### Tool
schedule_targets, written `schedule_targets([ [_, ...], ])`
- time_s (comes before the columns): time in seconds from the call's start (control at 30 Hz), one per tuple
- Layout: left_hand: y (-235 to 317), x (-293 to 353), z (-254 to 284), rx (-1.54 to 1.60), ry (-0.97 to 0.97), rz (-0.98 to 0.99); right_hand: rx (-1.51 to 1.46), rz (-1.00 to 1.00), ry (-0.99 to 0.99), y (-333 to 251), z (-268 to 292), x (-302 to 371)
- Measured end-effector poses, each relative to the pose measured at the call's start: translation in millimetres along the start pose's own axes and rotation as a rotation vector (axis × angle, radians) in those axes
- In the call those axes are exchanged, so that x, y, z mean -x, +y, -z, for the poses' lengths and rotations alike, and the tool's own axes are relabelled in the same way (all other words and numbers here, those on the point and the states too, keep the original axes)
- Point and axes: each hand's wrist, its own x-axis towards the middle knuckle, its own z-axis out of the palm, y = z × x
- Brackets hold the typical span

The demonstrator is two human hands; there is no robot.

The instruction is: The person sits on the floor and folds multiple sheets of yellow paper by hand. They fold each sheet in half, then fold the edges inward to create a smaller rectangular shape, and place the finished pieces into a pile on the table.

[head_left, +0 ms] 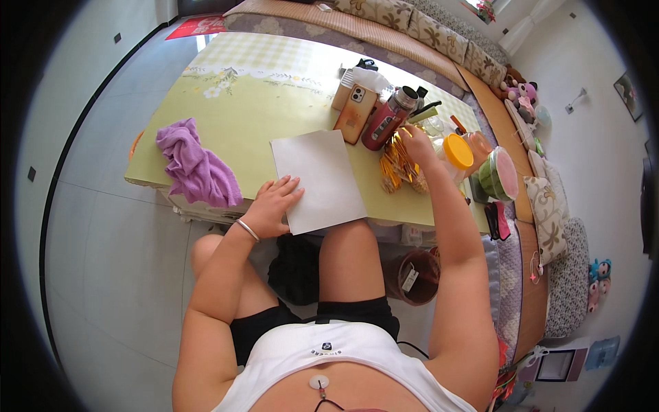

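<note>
A sheet of white paper (322,180) lies on the table in front of me, its near edge by the table's edge. My left hand (276,200) rests on its left side with the fingers stretched out flat. To the right, my right hand (417,145) is at a bundle of thin golden-yellow strips (395,165), its fingers curled in at the top. What those fingers pinch, if anything, is too small to make out. Just left of the bundle stand a dark red bottle (384,123) with a black lid and an upright orange phone (355,113).
A purple towel (195,165) hangs over the table's near left edge. Beyond my right hand are a jar with a yellow lid (458,151) and a cut watermelon (489,177). A waste bin (415,278) stands below the table edge. A long sofa (425,65) borders the far side.
</note>
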Motion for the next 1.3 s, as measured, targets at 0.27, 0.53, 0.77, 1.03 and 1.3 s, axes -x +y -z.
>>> schedule_targets([
  [0.27, -9.5, 4.2, 0.9, 0.107, 0.056, -0.072, 0.046, 0.536, -0.354, -52.1, -34.1, 126.4],
  [0.53, -19.3, 5.1, 5.6, 0.201, 0.003, -0.101, 0.146, 0.668, -0.465, -31.1, -73.7, 162.6],
  [0.77, -21.5, 5.1, 13.4, 0.321, -0.042, -0.092, -0.403, 0.452, -0.479, -15.8, -77.9, 152.8],
  [1.03, -28.5, -3.4, 4.8, 0.522, 0.147, -0.111, -0.682, 0.115, -0.407, -6.4, -89.6, 142.7],
  [1.3, -22.3, -15.4, -15.3, 0.584, 0.466, 0.252, -0.703, -0.062, -0.118, -42.6, -115.6, 120.8],
])
